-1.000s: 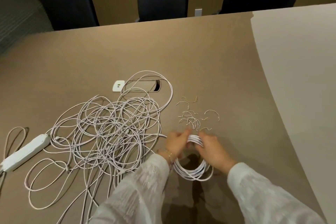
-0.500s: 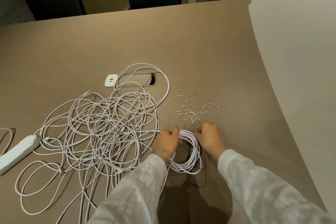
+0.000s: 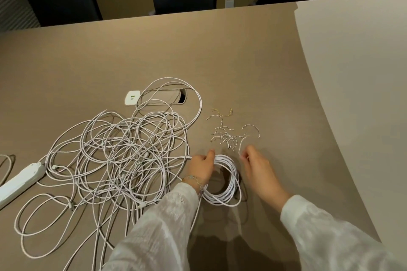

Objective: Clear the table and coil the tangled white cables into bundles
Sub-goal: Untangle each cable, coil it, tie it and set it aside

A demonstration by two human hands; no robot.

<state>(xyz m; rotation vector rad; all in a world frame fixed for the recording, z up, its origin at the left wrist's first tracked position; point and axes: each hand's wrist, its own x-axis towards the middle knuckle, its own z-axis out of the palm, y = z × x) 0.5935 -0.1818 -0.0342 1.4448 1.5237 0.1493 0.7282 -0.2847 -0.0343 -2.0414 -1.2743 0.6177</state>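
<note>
Head view: left hand (image 3: 201, 166) gripped the coil (image 3: 228, 179) upright, while right hand (image 3: 256, 166), nearer the ties (image 3: 226, 137) just beyond, pinched one tie (image 3: 241, 143).

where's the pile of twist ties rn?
Head view, right of centre: the twist ties lie loose on the table, just beyond the right hand, right of the tangled white cables and past the coiled bundle.
</note>
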